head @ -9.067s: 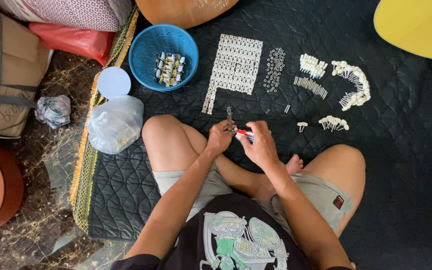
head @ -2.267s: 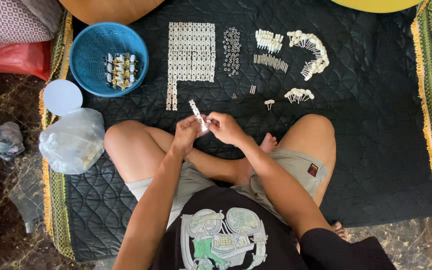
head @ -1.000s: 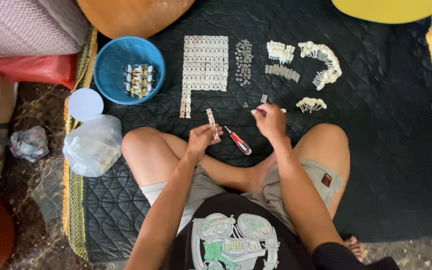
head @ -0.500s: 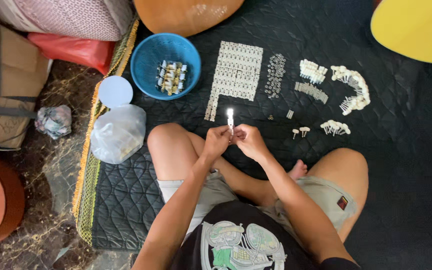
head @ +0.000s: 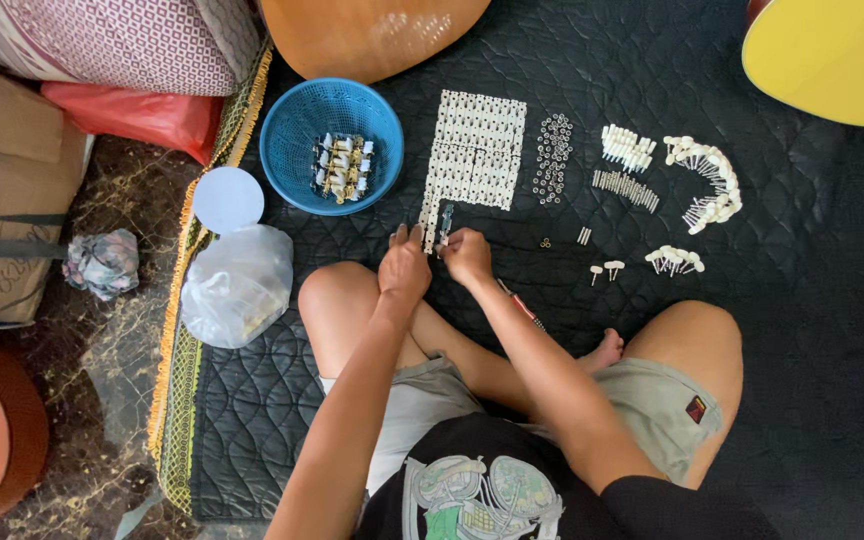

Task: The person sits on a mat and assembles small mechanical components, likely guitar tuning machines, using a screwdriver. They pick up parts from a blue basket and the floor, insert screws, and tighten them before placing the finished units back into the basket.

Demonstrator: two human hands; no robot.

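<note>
I sit cross-legged on a black quilted mat (head: 812,330). My right hand (head: 468,256) pinches a small pale metal piece (head: 445,217) at the lower left corner of a grid of small white pieces (head: 477,150). My left hand (head: 404,266) lies just beside it, fingers apart, tips near the grid's hanging column. A red-handled screwdriver (head: 520,303) lies on the mat under my right forearm.
A blue basket (head: 297,110) holds metal parts (head: 344,165). Right of the grid lie small rings (head: 554,160), white pegs (head: 627,148), pins (head: 625,188) and a curved row of pegs (head: 707,185). A round lid (head: 228,198) and plastic bag (head: 237,285) sit left. Guitar bodies, yellow (head: 832,60) and brown (head: 372,30), lie at the back.
Both hands moved forward from above my knees to the grid's lower left corner, carrying the small piece. The left hand's grip has loosened. The screwdriver still lies on the mat.
</note>
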